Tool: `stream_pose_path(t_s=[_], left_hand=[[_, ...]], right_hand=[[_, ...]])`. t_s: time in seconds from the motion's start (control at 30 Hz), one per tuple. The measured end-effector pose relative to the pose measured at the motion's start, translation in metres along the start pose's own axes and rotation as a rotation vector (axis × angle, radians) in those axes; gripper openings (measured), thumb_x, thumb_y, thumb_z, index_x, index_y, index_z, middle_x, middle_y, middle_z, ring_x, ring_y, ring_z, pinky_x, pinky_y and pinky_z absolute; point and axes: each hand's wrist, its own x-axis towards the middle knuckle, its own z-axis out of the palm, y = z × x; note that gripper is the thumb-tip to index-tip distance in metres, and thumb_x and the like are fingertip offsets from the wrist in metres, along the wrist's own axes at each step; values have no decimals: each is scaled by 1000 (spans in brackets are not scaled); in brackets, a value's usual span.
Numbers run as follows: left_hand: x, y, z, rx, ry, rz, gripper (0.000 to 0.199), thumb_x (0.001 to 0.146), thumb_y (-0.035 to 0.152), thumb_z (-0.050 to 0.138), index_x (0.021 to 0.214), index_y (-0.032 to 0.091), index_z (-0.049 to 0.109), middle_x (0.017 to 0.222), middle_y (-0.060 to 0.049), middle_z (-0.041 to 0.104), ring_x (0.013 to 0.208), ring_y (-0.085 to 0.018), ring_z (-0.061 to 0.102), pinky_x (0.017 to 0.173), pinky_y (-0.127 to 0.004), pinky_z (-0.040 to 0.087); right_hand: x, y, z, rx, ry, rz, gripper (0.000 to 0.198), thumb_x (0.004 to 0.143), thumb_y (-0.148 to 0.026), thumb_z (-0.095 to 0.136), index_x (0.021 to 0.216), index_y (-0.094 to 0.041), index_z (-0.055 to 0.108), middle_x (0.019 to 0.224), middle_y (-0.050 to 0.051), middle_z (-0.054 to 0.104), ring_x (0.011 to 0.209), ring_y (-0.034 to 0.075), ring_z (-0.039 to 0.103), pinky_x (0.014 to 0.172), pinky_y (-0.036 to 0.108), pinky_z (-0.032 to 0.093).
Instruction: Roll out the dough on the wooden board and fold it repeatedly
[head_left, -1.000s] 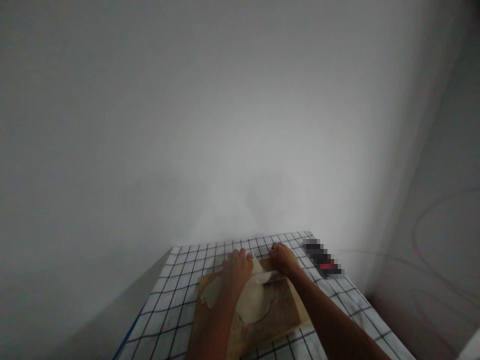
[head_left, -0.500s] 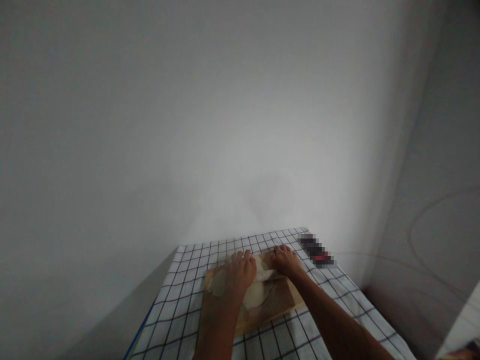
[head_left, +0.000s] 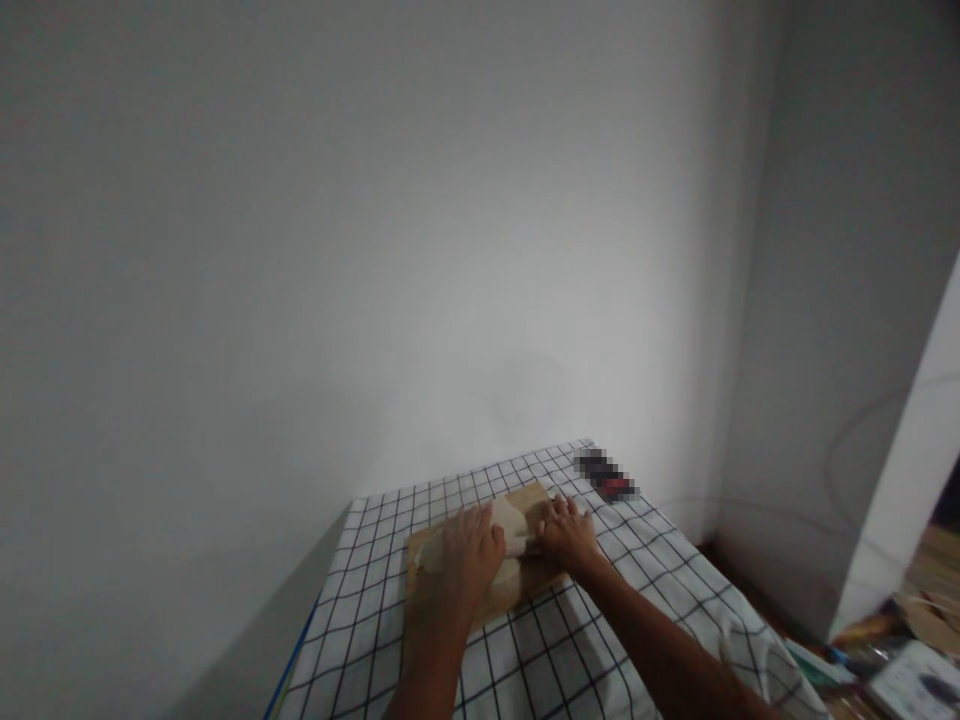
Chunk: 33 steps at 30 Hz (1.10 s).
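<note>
We see a sheet of dough (head_left: 510, 517), pale cream, thin and flat with an uneven outline, lying on a wooden board (head_left: 529, 588). The board rests on the surface (head_left: 675, 575), under a white cloth with dark grid lines. Across the dough lies a pale rolling pin (head_left: 519, 546), its middle showing in the gap between the two hands. We see dough beyond the pin, on its near side, and to the left of the left hand (head_left: 475, 547), which covers part of it. That hand's fingers reach forward, slightly spread, over the pin. The right hand (head_left: 568, 532) lies over the pin's other end near the board's right edge, its fingers also reaching forward, a little apart. We cannot tell how firmly either hand presses.
</note>
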Motion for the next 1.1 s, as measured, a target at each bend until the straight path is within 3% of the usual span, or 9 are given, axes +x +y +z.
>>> stream_pose_path(t_s=[0.3, 0.63, 0.9, 1.1], left_hand=[[-17, 2, -10, -71, 48, 74, 46, 96, 20, 41, 137, 19, 60, 135, -13, 67, 128, -30, 59, 108, -52, 47], [-52, 1, -24, -129, -30, 58, 48, 101, 26, 37, 146, 20, 52, 151, -6, 55, 146, -25, 42, 121, -45, 36], [-63, 6, -36, -106, -72, -19, 50, 103, 29, 30, 146, 17, 54, 149, -7, 57, 139, -27, 51, 117, -47, 41], [-56, 3, -40, -64, -116, -26, 47, 103, 27, 34, 145, 20, 56, 147, -9, 58, 140, -30, 50, 118, -57, 36]], right_hand=[[-37, -3, -5, 18, 121, -62, 45, 104, -42, 28, 126, -25, 63, 151, 12, 50, 145, 34, 34, 110, 63, 31], [-74, 0, -7, 76, 143, -136, 43, 107, -44, 26, 131, -30, 59, 151, 5, 52, 144, 28, 37, 115, 62, 25], [-71, 3, -6, 80, 122, -184, 46, 106, -44, 27, 138, -29, 56, 153, 5, 51, 147, 29, 33, 119, 65, 16], [-52, -2, -7, 53, 140, -228, 47, 106, -40, 26, 132, -24, 61, 146, 11, 56, 144, 31, 38, 119, 66, 10]])
